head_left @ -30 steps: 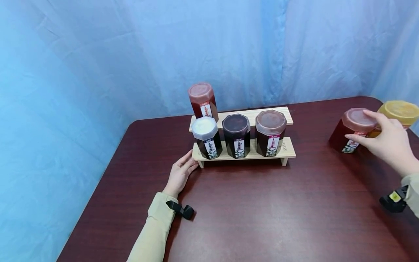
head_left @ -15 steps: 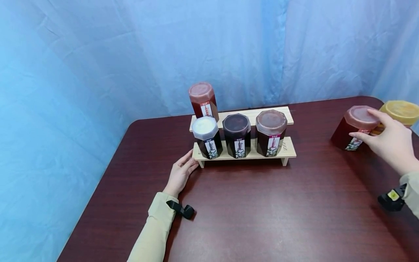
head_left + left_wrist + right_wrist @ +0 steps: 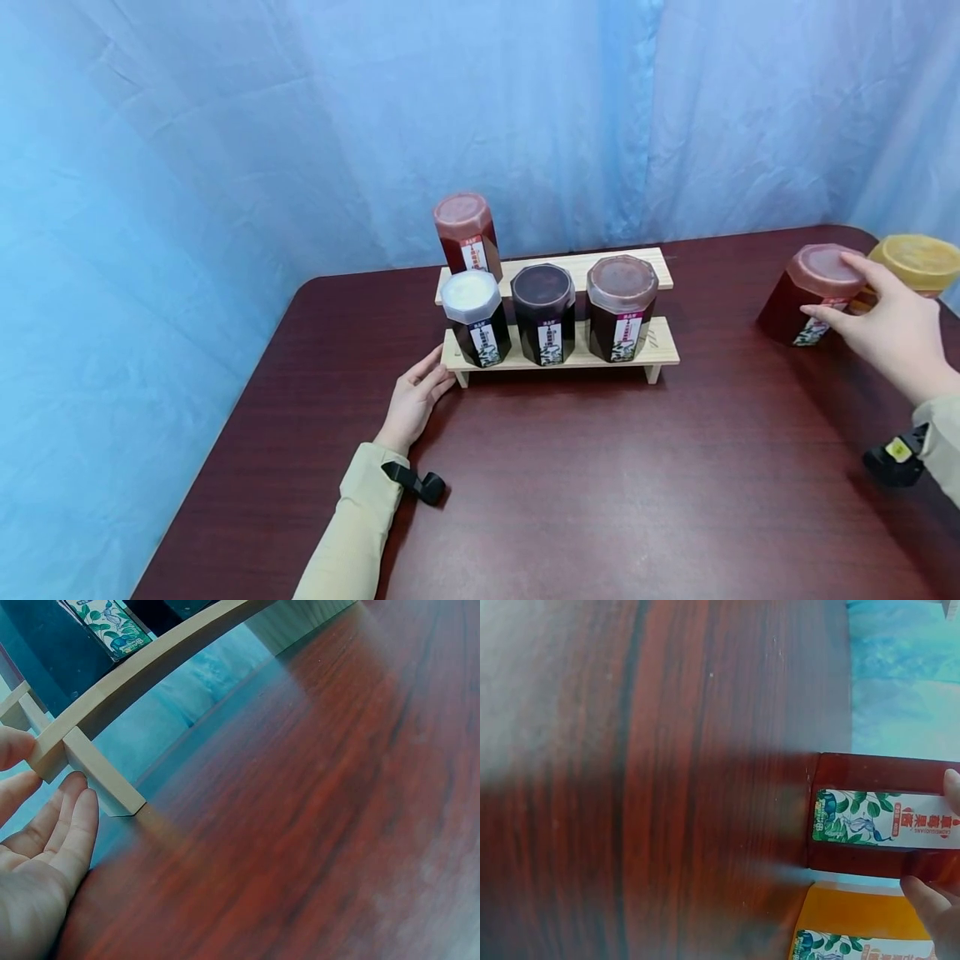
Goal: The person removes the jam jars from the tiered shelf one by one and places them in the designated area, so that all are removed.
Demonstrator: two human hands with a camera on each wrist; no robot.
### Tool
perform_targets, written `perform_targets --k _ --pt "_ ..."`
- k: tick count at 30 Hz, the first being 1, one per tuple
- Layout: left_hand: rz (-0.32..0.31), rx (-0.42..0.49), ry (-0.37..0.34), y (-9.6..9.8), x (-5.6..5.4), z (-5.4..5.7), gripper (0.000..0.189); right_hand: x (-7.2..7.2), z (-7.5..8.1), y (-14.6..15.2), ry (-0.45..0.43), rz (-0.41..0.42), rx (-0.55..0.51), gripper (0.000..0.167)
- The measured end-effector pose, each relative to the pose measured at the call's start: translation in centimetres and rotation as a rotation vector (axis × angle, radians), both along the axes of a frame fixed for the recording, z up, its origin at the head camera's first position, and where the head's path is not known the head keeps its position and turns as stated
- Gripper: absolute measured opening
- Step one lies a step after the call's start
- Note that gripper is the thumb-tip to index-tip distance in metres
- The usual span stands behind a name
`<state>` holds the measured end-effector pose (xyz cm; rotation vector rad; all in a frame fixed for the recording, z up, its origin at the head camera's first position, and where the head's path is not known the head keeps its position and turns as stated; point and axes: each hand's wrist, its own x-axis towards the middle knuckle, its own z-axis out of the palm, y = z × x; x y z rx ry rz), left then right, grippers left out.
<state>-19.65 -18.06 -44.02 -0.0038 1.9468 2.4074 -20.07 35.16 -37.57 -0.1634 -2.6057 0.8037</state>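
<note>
In the head view my right hand (image 3: 896, 325) grips a red octagonal jar (image 3: 780, 308) near its frosted lid, thumb on one side and fingers on the other. The right wrist view shows this jar's labelled side (image 3: 859, 817), its base at the tabletop. Just beyond it is a yellow jar (image 3: 915, 262), partly hidden by the hand. My left hand (image 3: 412, 400) holds the left end of a two-tier wooden rack (image 3: 663, 346). In the left wrist view, fingertips (image 3: 30, 780) pinch the board's corner while other fingers lie below, beside a leg.
Three dark jars, with white (image 3: 469, 293), black (image 3: 542, 285) and brownish (image 3: 622, 279) lids, stand on the front tier. Another red jar (image 3: 465, 233) stands at the rear tier's left. Blue curtains (image 3: 480, 108) hang behind the dark wooden table (image 3: 585, 483).
The right hand and its red jar have shifted slightly right and back, now close against the yellow jar. The left hand and the rack have stayed in place.
</note>
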Motion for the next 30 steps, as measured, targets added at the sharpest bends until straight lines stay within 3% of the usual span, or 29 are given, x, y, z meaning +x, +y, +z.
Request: perform_targets --k 19,24,30 --pt "0.015 0.026 0.003 0.1 0.2 0.1 0.046 0.1 0.6 0.4 -0.051 -0.009 0.008 0.079" --pt "0.017 0.017 -0.001 0.0 0.2 0.0 0.047 0.2 1.3 0.5 -0.013 -0.011 -0.001 0.078" --pt "0.013 0.018 -0.003 0.1 0.2 0.2 0.046 0.9 1.7 0.2 0.109 -0.009 -0.099 0.063"
